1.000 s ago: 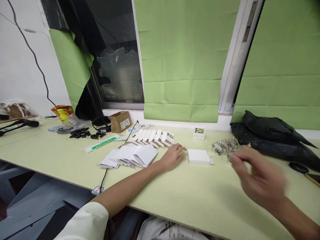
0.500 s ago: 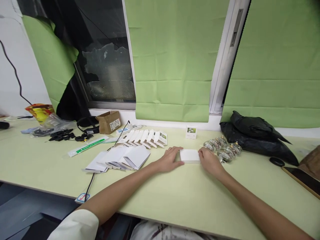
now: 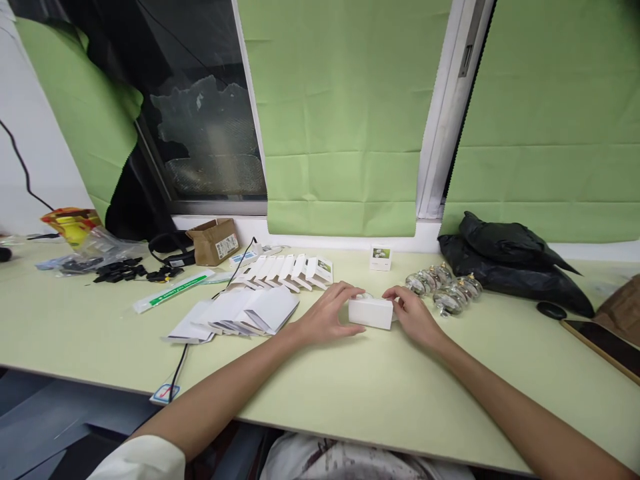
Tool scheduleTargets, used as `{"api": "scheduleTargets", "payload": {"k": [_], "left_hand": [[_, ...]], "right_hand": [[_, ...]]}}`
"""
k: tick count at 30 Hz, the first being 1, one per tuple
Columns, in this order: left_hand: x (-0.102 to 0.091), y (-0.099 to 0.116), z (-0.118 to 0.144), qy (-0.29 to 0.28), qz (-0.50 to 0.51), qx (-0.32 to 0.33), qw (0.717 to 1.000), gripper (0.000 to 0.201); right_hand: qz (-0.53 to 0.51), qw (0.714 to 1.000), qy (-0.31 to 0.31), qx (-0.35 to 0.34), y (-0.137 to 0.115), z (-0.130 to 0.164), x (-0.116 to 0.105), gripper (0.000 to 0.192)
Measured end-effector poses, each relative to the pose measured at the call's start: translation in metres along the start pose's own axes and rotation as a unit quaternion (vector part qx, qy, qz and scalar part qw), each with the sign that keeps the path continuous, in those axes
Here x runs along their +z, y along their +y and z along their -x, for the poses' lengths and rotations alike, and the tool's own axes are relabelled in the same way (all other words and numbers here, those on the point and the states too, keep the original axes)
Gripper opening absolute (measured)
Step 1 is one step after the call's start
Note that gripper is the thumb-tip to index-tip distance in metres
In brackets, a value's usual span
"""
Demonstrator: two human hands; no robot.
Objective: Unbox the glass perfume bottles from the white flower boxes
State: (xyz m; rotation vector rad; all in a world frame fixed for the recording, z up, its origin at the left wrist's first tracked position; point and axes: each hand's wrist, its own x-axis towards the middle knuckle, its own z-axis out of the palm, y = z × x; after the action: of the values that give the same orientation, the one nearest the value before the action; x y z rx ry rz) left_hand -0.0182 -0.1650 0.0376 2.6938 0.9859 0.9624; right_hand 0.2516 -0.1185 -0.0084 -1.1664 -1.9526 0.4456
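Note:
A small white box (image 3: 371, 314) sits between my two hands at the middle of the table, a plain long side facing me. My left hand (image 3: 327, 315) curves around its left end, thumb low in front and fingers at the top edge. At the upper right corner, my right hand (image 3: 411, 316) pinches the box with bent fingers; its fingertips are partly hidden. Something pale shows just behind the box's top edge, too small to make out. To the right of my right hand lie several shiny round glass-like pieces (image 3: 450, 300) in clear wrapping.
Left of my hands lie flat white cartons (image 3: 250, 310), with a row of small white boxes (image 3: 285, 270) behind. One printed box (image 3: 381, 257) stands near the wall. Black bags (image 3: 510, 267), a phone (image 3: 605, 347) and a brown carton (image 3: 214, 241) are farther out. A black cable crosses the table.
The white box has turned from lying flat to showing a long side towards me. My right hand has shifted slightly left and up on it. The whole view has shifted a little.

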Motion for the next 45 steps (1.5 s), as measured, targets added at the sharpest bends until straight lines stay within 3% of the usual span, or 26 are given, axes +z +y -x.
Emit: {"api": "scheduleTargets", "payload": {"k": [5,11,16,23,30,39,42,45], "left_hand": [[0.007,0.004,0.003,0.01,-0.029,0.073,0.997,0.042],[0.015,0.002,0.002,0.012,-0.074,0.103,0.992,0.043],[0.019,-0.005,0.002,-0.009,-0.096,0.11,0.989,0.029],[0.015,-0.008,0.002,0.02,-0.111,0.123,0.986,0.039],[0.006,0.002,0.0,0.013,-0.091,0.157,0.983,0.044],[0.0,0.003,0.003,0.201,-0.05,0.132,0.969,0.037],[-0.002,-0.003,0.003,0.249,-0.006,0.083,0.965,0.038],[-0.004,-0.006,0.002,0.276,0.052,-0.008,0.96,0.034]], "right_hand": [[-0.012,0.999,-0.036,-0.023,0.004,0.001,0.003,0.028],[0.039,0.995,-0.074,-0.049,0.004,0.0,0.012,0.037],[0.108,0.99,-0.075,-0.045,0.01,-0.005,0.017,0.034],[0.121,0.989,-0.075,-0.047,0.012,-0.003,0.017,0.032],[0.115,0.992,-0.057,-0.006,0.017,-0.006,0.01,0.03],[0.066,0.995,-0.026,0.074,0.029,-0.01,0.006,0.027],[0.059,0.996,-0.019,0.066,0.03,-0.01,0.006,0.027],[0.061,0.996,0.01,0.063,0.025,-0.009,0.003,0.027]]}}
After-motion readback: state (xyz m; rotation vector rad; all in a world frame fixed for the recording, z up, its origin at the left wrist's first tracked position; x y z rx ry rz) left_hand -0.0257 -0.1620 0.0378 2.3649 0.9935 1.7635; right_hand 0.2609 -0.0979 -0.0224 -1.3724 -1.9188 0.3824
